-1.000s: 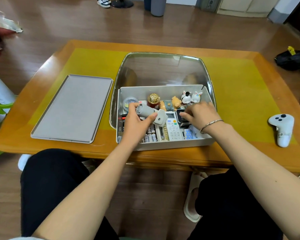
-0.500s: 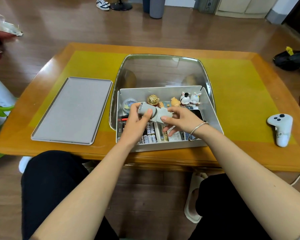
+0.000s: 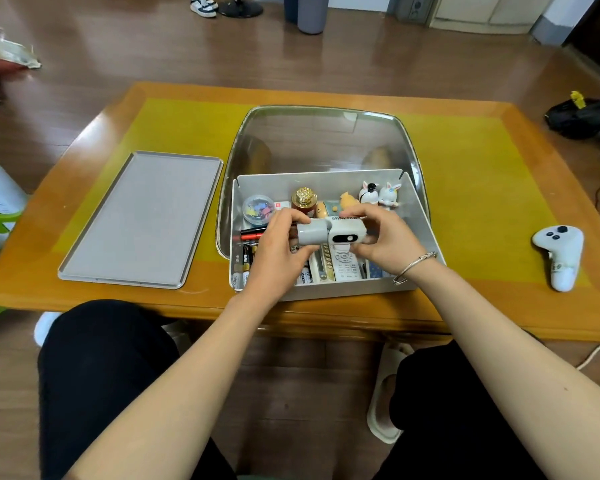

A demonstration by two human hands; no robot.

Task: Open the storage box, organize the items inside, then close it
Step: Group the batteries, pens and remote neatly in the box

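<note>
The white storage box [image 3: 426, 233] stands open at the table's near edge, and its grey lid [image 3: 142, 220] lies flat to the left. Above the box I hold a small grey-and-white gadget [image 3: 331, 232] level between both hands. My left hand [image 3: 278, 247] grips its grey cylindrical end; my right hand [image 3: 385, 240] grips its white end with the dark window. Inside the box lie batteries [image 3: 245, 263], a white remote [image 3: 343, 266], a red pen [image 3: 252, 233], a round tub of coloured clips [image 3: 257, 209], a gold-capped bottle [image 3: 304, 199] and small figurines [image 3: 378, 194].
The box sits partly on a clear glass panel [image 3: 319, 140] set in the yellow-topped wooden table [image 3: 482, 174]. A white game controller [image 3: 560, 254] lies at the right. My knees are under the near edge. Shoes and a bin stand on the far floor.
My left hand lifted the gadget out of the box. My right hand left the items at the box's right side and took hold of the gadget's white end, which now faces me.
</note>
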